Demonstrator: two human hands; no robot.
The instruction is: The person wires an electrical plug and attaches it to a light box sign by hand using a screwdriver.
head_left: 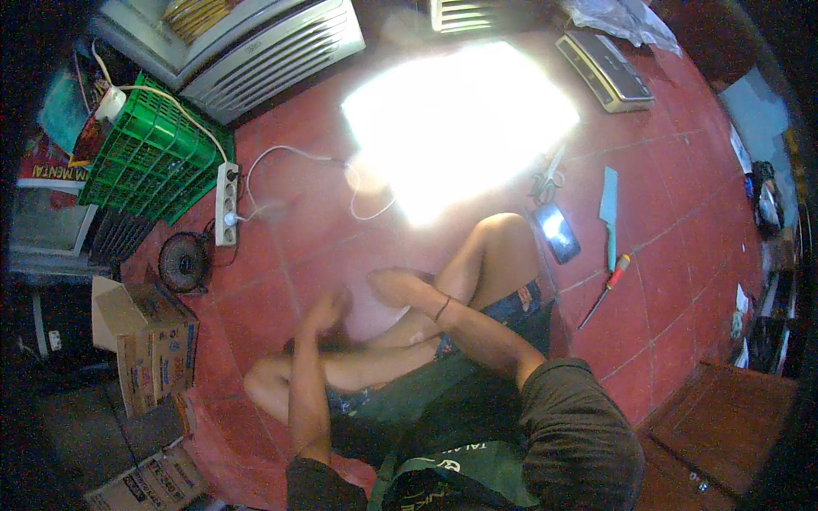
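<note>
Nearest the lens are my own dark-sleeved shoulder (579, 426) and chest, above my crossed bare legs (400, 341) as I sit on the red tiled floor (682, 255).

Progress. Judging only by how things lie, little work shows as done. My hands are empty over my lap, and the tools lie untouched on the tiles to my right: a red-handled screwdriver (606, 291), a light blue flat blade-like tool (608, 213), a pair of scissors (545, 180) and a lit phone (558, 232) just beside my raised knee (503, 234). Whatever lies in the bright glare patch (460, 123) ahead of my knees is washed out and cannot be made out. I read this as an early or in-between stage, with the handling of any tool yet to come.

Grip. My left hand (328, 308) is raised over my left shin, blurred; its fingers look loosely curled, but whether it is closed I cannot tell, and I see nothing in it. My right hand (399, 285), with a dark band at the wrist, is stretched flat and spread, palm down, holding nothing, just above my right leg. The two hands are near each other but apart.

Surroundings. To my left are a white power strip (227, 204) with its cable, a small black fan (184, 262), a green plastic crate (153, 153) and cardboard boxes (149, 336).
</note>
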